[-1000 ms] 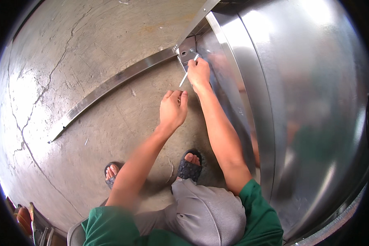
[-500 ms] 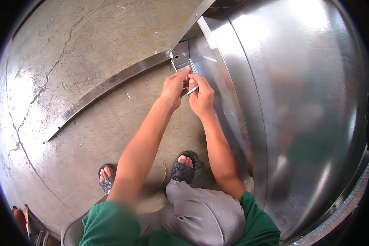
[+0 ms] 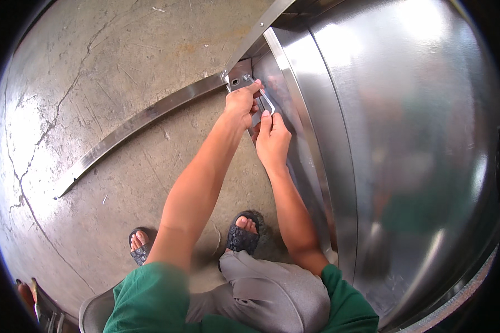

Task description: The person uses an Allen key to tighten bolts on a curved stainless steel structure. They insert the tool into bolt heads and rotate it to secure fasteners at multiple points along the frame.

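Observation:
A bright L-shaped hex key [image 3: 268,100] runs between my two hands at the corner of a metal frame. Thumb and index finger of my left hand [image 3: 241,104] pinch it near its upper end, close to a bolt [image 3: 247,77] in the corner bracket [image 3: 240,70]. At the bent lower end, the fingertips of my right hand [image 3: 273,141] close around the key. Whether its tip sits in the bolt cannot be made out. An open hole [image 3: 235,81] shows beside the bolt.
A long metal bar [image 3: 144,120] reaches left from the corner across the cracked concrete floor [image 3: 122,161]. Large shiny sheet-metal panels [image 3: 405,139] stand along my right side. Several hand tools [image 3: 36,299] lie at the lower left. My sandalled feet are below my arms.
My right hand has lowered slightly from the bracket, and more of the hex key shows. My left fingers have shifted up toward the bolt. The view has tilted a little.

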Demonstrator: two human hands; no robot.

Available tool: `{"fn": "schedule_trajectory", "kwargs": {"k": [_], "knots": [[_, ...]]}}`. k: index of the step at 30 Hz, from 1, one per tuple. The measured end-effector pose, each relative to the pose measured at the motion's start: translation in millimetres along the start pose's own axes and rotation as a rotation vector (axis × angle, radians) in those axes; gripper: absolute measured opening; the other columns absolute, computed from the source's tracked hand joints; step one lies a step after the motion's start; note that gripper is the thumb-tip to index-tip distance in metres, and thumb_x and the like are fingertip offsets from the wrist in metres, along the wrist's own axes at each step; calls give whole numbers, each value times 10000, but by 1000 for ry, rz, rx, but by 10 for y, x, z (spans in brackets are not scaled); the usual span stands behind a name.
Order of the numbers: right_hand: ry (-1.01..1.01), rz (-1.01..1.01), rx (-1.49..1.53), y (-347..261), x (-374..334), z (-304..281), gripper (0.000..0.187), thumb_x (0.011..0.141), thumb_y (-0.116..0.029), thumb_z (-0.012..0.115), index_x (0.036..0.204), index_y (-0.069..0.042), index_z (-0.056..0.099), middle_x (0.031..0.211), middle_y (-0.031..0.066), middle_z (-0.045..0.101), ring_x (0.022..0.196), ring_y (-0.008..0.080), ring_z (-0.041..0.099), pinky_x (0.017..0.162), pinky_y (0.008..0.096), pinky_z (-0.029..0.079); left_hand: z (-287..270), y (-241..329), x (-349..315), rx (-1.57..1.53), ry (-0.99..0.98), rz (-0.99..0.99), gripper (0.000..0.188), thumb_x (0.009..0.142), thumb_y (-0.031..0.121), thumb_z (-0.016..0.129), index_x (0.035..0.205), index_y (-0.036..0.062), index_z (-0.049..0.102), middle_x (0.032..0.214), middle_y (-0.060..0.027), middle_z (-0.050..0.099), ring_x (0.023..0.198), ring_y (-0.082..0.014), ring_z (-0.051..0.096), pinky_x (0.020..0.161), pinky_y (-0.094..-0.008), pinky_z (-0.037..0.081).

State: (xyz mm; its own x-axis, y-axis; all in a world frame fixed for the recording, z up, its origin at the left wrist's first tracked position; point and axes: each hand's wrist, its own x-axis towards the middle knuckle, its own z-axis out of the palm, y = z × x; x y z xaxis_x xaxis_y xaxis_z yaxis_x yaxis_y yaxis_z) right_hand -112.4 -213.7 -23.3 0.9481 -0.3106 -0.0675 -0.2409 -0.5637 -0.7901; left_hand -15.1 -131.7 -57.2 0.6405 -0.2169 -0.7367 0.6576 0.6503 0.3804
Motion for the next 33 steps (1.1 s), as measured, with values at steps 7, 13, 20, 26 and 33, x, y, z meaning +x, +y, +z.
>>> {"fn": "schedule_trajectory", "kwargs": {"k": [7, 13, 20, 26, 33], "knots": [[81, -147, -56, 154, 19, 74, 337, 1054, -205, 515, 788, -1, 543, 572, 75, 596, 475, 150, 580, 471, 333, 445, -11, -52, -35, -47, -27, 0, 192, 954, 221, 725, 928, 34, 691, 804, 6, 584, 612, -59, 361, 526, -237, 329], [106, -152, -28, 198, 34, 53, 337, 1052, -200, 516, 784, 1, 549, 559, 77, 591, 471, 153, 576, 468, 333, 441, -31, -56, -63, -88, -43, 7, 169, 958, 204, 716, 944, 38, 688, 811, 0, 598, 627, -58, 376, 524, -230, 331], [70, -102, -48, 23, 46, -4, 377, 1060, -245, 509, 783, 3, 569, 563, 75, 592, 458, 156, 561, 452, 326, 425, -59, -55, 32, -130, -81, -9, 158, 963, 175, 694, 923, 23, 702, 795, -9, 611, 627, -76, 413, 531, -244, 368], [-207, 707, 784, -194, 2, -277, 558, 1051, -527, 432, 851, -34, 599, 619, 37, 562, 427, 171, 493, 433, 305, 397, -12, -47, 98, -198, -90, -6, 152, 981, 136, 653, 912, 9, 697, 818, -43, 642, 642, -99, 438, 550, -259, 385], [-55, 800, 1053, -349, 211, -77, 435, 1051, -486, 493, 820, -119, 513, 599, -30, 444, 531, 124, 447, 494, 280, 329, -73, -101, 107, -196, -91, -49, 180, 1023, 181, 601, 956, 19, 637, 815, -11, 448, 667, -121, 400, 573, -248, 360]]}}
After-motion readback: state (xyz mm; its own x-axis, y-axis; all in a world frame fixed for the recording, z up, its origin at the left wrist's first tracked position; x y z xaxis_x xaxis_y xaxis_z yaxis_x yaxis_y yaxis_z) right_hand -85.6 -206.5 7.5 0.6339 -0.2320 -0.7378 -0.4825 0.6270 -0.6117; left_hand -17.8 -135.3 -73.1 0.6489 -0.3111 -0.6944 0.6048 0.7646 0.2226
